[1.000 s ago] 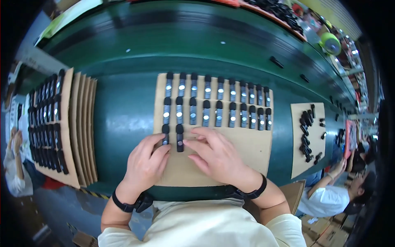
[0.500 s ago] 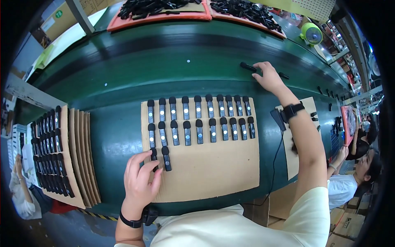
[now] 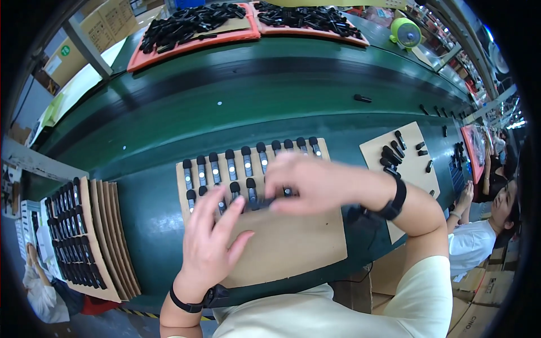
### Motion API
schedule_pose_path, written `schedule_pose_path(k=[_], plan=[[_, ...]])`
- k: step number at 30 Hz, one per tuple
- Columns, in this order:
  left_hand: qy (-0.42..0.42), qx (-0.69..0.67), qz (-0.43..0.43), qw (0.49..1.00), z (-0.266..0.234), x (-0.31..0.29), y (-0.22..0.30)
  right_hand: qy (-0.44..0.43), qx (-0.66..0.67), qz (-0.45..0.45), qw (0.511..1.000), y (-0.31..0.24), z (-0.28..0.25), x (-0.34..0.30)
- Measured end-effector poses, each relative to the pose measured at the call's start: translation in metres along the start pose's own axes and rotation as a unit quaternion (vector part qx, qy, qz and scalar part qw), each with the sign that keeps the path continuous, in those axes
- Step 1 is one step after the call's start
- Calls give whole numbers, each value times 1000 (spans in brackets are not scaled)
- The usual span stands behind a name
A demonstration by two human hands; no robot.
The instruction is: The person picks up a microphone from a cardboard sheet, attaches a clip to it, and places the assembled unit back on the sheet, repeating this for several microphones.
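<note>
A cardboard sheet (image 3: pixel 298 242) lies on the green work surface, bearing rows of small black microphones (image 3: pixel 230 163) with foam tips and pale dots. My right hand (image 3: pixel 307 183) is over the middle of the sheet, hiding part of the rows. Its fingers pinch a dark microphone (image 3: pixel 262 204), blurred and lying nearly sideways toward my left hand. My left hand (image 3: pixel 208 248) hovers at the sheet's left side, thumb and fingers apart, its fingertips near the lower microphones. Whatever lies beneath its fingers is hidden.
Upright cardboard sheets (image 3: pixel 107 242) with microphones stand at left. Another sheet (image 3: pixel 414 180) with loose microphones lies right. One microphone (image 3: pixel 362 98) rests on the green belt (image 3: pixel 293 76). Red trays (image 3: pixel 197 42) of black parts and a green fan (image 3: pixel 406 32) are behind. A co-worker (image 3: pixel 479 231) sits right.
My right hand has come from the far belt to the sheet with a microphone in it. My left hand is still above the sheet's left side. The view has shifted.
</note>
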State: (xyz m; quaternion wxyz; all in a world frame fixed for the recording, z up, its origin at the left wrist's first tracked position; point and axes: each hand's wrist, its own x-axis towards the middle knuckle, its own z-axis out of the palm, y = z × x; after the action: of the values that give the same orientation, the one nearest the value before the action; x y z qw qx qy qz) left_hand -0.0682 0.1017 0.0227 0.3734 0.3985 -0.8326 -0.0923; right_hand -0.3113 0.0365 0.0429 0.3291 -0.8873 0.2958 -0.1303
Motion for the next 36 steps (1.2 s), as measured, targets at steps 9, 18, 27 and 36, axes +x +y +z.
schedule_pose_path(k=[9,18,27,36], plan=[[-67,-63,10,996,-4,-34,-10,184,-89,154,967,98,-38,-33],[-32,-136,-142,980,-25,-76,-15,265,-317,466,782,241,-100,-112],[3,-267,-203,942,-13,-66,-20,345,233,197,888,94,-21,-48],[38,-328,-170,929,6,-53,-21,313,412,152,842,-53,85,-38]])
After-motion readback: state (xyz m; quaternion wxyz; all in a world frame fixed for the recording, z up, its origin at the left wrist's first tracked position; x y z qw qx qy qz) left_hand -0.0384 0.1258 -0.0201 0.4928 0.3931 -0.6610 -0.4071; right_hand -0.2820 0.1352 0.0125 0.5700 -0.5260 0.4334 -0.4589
